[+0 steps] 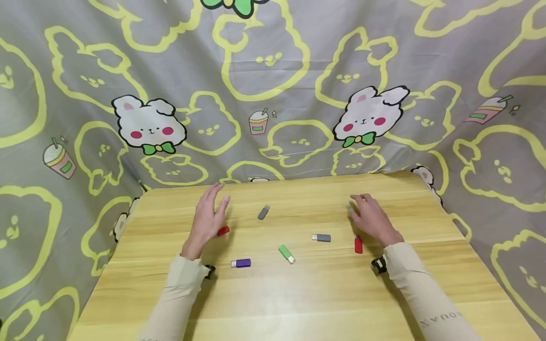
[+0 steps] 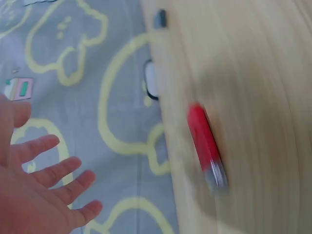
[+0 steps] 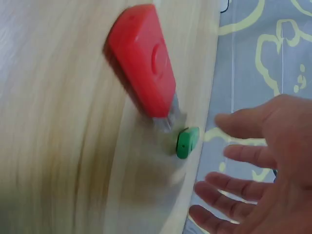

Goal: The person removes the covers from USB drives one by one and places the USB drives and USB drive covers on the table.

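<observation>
My left hand (image 1: 207,220) hovers over the left part of the table with its fingers extended and nothing in them. A red USB stick (image 1: 223,230) (image 2: 204,139) lies beside it, partly covered in the head view. On the right, my right hand (image 1: 373,220) (image 3: 263,170) is also above the wood, fingers spread and holding nothing. Close to its fingertips is a green USB stick (image 3: 187,142), mostly hidden in the head view. Another red USB stick (image 1: 358,244) (image 3: 144,61) lies nearer to me, below that hand.
Between the hands lie a dark grey USB stick (image 1: 263,212), a second grey one (image 1: 322,237), a green one (image 1: 286,254) and a purple one (image 1: 241,263). A patterned grey cloth (image 1: 273,109) hangs behind and beside the wooden table (image 1: 273,303).
</observation>
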`<state>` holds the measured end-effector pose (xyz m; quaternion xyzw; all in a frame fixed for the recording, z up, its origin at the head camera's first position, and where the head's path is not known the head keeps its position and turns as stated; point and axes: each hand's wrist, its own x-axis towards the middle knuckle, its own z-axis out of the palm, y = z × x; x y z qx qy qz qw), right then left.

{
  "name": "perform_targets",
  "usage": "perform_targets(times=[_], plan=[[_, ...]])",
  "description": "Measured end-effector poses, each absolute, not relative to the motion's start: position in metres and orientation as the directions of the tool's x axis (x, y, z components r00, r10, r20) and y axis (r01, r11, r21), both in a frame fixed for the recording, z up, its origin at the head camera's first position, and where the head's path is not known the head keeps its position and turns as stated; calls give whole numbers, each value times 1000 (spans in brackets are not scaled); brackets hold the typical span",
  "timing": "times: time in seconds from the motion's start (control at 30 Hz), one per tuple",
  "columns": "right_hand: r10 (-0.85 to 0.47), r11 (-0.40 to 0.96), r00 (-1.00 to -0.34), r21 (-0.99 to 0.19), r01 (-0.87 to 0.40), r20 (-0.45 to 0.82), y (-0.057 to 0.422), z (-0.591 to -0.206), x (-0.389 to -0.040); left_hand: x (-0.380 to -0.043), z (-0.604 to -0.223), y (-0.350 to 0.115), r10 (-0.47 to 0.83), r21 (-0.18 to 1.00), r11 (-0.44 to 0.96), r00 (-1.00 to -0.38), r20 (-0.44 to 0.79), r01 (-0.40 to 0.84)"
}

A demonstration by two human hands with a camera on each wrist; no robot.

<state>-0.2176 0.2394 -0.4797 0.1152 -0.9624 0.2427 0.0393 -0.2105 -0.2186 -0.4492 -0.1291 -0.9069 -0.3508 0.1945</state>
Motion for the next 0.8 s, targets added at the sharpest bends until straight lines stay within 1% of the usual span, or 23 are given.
perform_targets(times=[0.07,0.13,0.3,0.5,0.67,0.8], plan=[[-189,848,-973,-478,-228,129,237,-482,-221,-212,-448,-210,68,640,651,-871,486,408],[-168,846,-978,-491,-209,127,234,-485,-224,-212,-447,-200,45,693,583,-869,493,424],[-131,849,-986,-503,-165,102,228,-488,-228,-215,-444,-173,22,800,443,-897,441,404],[-116,831,-992,-542,-127,54,227,-488,-228,-219,-442,-152,6,863,325,-914,406,386],[-108,808,-993,-577,-119,54,229,-489,-230,-212,-429,-142,24,879,288,-921,390,380],[-109,804,-989,-576,-148,103,231,-490,-230,-199,-411,-136,80,877,296,-925,373,379]])
